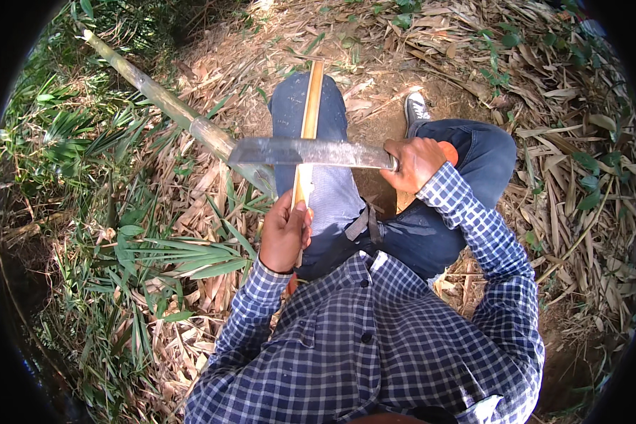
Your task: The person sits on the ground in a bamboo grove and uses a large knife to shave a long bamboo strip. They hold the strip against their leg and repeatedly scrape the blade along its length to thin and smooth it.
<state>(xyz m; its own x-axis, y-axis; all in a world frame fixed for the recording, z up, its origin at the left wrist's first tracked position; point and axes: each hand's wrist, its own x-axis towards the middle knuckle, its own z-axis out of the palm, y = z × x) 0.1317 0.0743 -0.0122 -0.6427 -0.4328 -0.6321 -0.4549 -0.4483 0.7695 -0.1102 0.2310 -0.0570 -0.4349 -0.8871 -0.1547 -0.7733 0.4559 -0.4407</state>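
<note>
A long, narrow bamboo strip [312, 106] lies lengthwise over my left leg, its yellowish inner face showing. My left hand [285, 233] is closed around its near part, thumb along the strip. Across the strip rests or hovers a machete [297, 151], its broad grey blade reaching left; I cannot tell whether blade and bamboo touch. My right hand [418, 164] grips the machete's handle, whose orange end [448, 152] sticks out on the right. Under the strip, a pale grey cloth or patch [336, 192] covers part of my thigh.
A thick bamboo pole [145, 85] slants from the upper left towards my left leg. Green leaves [191, 256] and dry brown leaf litter [572, 212] spread around me. My shoe [417, 107] is planted ahead on the right. A dark strap [364, 222] lies near my lap.
</note>
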